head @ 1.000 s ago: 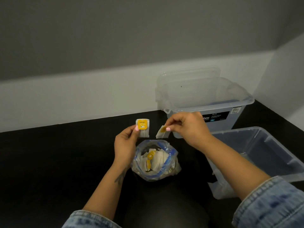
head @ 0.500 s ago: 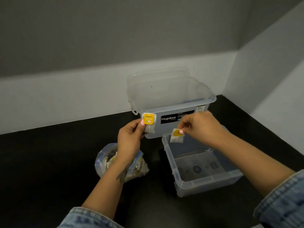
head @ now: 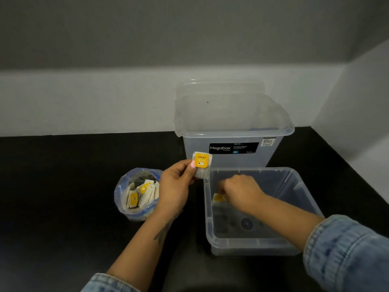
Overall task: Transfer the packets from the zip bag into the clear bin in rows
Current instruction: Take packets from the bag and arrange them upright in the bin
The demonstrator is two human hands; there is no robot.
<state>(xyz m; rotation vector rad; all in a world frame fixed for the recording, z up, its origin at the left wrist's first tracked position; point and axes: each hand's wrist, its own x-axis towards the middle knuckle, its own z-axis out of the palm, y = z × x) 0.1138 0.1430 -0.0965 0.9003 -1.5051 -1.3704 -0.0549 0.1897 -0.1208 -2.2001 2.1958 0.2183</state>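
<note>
1. Packet (head: 219,198): low inside the clear bin (head: 294,209), near its left wall, under the right hand (head: 240,189). Whether the fingers clamp it cannot be told.
2. Second packet (head: 202,165): upright, pinched between left hand (head: 175,186) thumb and fingers, above the bin's far-left corner.
3. Zip bag (head: 137,193): open, left of the bin, containing more packets.
4. Megabox tub (head: 231,140): behind the bin.

Zip bag (head: 137,193) left of clear bin (head: 252,245), taller bin (head: 231,157) behind
</note>
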